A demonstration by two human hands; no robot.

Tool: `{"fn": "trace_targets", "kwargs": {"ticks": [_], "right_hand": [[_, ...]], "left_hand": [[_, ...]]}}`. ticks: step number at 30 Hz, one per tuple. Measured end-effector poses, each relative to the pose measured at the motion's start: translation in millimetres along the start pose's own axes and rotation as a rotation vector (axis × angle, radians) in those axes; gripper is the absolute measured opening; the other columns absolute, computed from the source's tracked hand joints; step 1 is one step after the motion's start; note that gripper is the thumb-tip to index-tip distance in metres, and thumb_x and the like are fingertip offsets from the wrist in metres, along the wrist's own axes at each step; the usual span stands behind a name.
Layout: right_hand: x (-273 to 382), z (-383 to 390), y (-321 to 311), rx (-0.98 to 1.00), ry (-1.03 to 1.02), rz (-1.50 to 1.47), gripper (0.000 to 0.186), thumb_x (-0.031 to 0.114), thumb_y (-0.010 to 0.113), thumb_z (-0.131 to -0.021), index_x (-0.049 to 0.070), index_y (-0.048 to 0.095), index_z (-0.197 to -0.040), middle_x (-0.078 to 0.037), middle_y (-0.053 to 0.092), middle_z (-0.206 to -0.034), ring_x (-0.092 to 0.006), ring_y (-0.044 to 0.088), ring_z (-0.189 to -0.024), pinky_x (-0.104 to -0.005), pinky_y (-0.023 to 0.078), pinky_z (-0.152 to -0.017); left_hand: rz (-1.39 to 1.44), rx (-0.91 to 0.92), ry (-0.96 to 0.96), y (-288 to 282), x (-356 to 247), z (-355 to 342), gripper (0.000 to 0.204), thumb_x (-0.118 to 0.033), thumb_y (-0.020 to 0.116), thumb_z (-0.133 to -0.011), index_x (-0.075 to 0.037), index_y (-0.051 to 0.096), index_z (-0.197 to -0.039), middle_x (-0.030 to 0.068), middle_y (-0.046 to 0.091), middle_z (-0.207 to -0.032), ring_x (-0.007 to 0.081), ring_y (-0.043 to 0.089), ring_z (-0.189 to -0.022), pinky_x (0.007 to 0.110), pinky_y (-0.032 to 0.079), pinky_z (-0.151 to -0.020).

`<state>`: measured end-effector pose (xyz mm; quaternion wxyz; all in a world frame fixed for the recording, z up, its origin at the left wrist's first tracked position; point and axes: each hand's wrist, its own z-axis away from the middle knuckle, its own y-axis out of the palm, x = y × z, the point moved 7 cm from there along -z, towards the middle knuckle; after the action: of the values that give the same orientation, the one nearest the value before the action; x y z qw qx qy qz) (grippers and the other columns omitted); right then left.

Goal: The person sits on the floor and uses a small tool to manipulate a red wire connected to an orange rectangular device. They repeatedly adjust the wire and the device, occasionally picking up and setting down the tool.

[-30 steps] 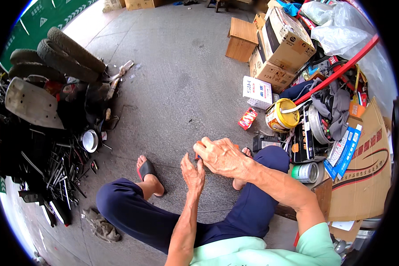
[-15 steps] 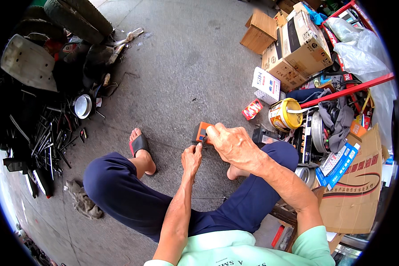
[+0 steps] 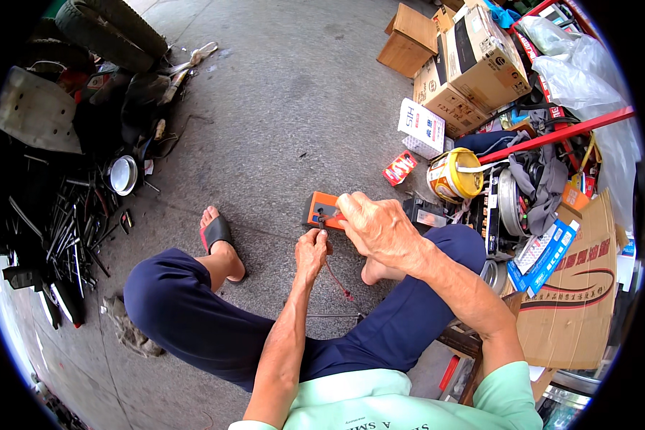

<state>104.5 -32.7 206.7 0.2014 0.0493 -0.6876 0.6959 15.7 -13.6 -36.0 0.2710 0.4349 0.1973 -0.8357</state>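
Note:
Between my knees an orange boxy device (image 3: 313, 212) with a dark face is held by my right hand (image 3: 378, 233), whose fingers are curled at its right side and over something small and reddish at its face. Just below the device, my left hand (image 3: 312, 249) pinches a small dark piece (image 3: 322, 223) at its lower edge, too small to make out exactly. A thin red wire (image 3: 332, 274) hangs down from there toward the ground.
At my left lie worn tyres (image 3: 111, 30), a metal dish (image 3: 124, 175), a heap of metal parts (image 3: 75, 244) and a rag (image 3: 132, 329). At my right stand cardboard boxes (image 3: 480, 57), a yellow bucket (image 3: 465, 173), a flattened carton (image 3: 566, 301) and a red bar (image 3: 555, 135).
The orange device, mostly hidden by my fingers earlier, now shows more, as does the hanging red wire. Both hands sit higher in the picture, and the view has tipped down.

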Motion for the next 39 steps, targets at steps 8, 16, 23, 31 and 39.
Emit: {"fn": "trace_targets", "kwargs": {"ticks": [8, 16, 23, 31, 39], "right_hand": [[-3, -1, -4, -0.086, 0.007, -0.010, 0.021, 0.007, 0.062, -0.078, 0.003, 0.044, -0.089, -0.014, 0.052, -0.072, -0.0328, 0.058, -0.060, -0.0372, 0.046, -0.047], [0, -1, -5, -0.097, -0.028, -0.014, 0.021, 0.013, 0.063, -0.080, 0.003, 0.047, -0.090, -0.012, 0.053, -0.072, -0.0295, 0.059, -0.061, -0.0366, 0.046, -0.047], [-4, -1, -1, -0.074, 0.022, 0.018, 0.026, 0.021, 0.064, -0.081, 0.003, 0.048, -0.092, -0.012, 0.054, -0.072, -0.0290, 0.059, -0.063, -0.0365, 0.047, -0.050], [0, -3, -1, -0.012, -0.019, 0.025, 0.020, 0.012, 0.059, -0.081, 0.002, 0.042, -0.085, -0.015, 0.052, -0.073, -0.0324, 0.059, -0.063, -0.0388, 0.046, -0.050], [3, -3, 0, -0.107, 0.004, 0.037, 0.021, 0.011, 0.060, -0.080, 0.001, 0.041, -0.082, -0.014, 0.056, -0.068, -0.0313, 0.062, -0.062, -0.0390, 0.048, -0.050]], "left_hand": [[-0.033, -0.158, 0.044, -18, 8, -8, 0.025, -0.023, 0.058, -0.083, -0.001, 0.066, -0.091, 0.0091, 0.066, -0.071, 0.0187, 0.063, -0.068, 0.033, 0.048, -0.064], [0.177, -0.122, 0.060, -15, 12, -12, 0.023, -0.020, 0.057, -0.085, 0.002, 0.064, -0.088, 0.0066, 0.064, -0.070, 0.0138, 0.061, -0.062, 0.027, 0.048, -0.058], [0.333, -0.018, -0.030, -2, 12, -8, 0.022, -0.019, 0.056, -0.087, 0.002, 0.063, -0.091, 0.0064, 0.063, -0.068, 0.0129, 0.062, -0.060, 0.026, 0.050, -0.055], [0.196, -0.048, 0.032, -8, 14, -24, 0.029, -0.026, 0.060, -0.085, 0.003, 0.064, -0.085, 0.0082, 0.064, -0.067, 0.0143, 0.063, -0.057, 0.028, 0.050, -0.056], [-0.415, -0.156, 0.074, -21, -35, -16, 0.031, -0.030, 0.059, -0.079, -0.001, 0.068, -0.086, 0.0184, 0.066, -0.081, 0.0343, 0.064, -0.078, 0.042, 0.048, -0.072]]}}
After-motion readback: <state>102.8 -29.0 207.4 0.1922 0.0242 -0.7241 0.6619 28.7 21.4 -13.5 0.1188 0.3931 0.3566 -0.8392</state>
